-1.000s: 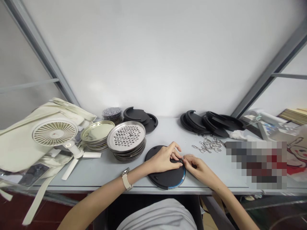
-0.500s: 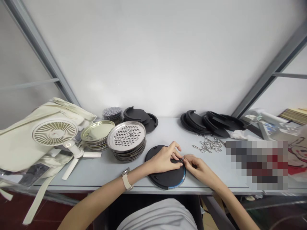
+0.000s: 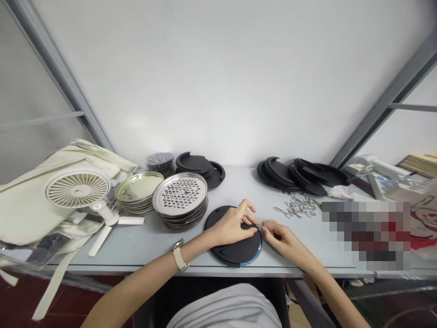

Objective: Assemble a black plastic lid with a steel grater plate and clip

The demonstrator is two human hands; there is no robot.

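A round black disc (image 3: 235,249) with a blue strip along its right edge lies flat near the table's front edge. My left hand (image 3: 234,226) rests over it, thumb and forefinger pinched at the right rim on a small metal loop (image 3: 259,226). From the other side my right hand (image 3: 278,237) grips the same loop between thumb and fingertips. Where the loop meets the disc is hidden by fingers. Several similar metal loops (image 3: 300,206) lie in a loose pile beyond my right hand.
A stack of round grater plates (image 3: 179,196) and a stack of gold discs (image 3: 139,187) stand left. Black round parts (image 3: 194,165) lie behind, with more black parts (image 3: 283,175) at right. A white fan (image 3: 78,189) and a cream bag (image 3: 34,182) occupy the far left.
The black disc has shifted slightly left and away from me. The metal loop now shows between my fingertips, while both hands stay almost in place.
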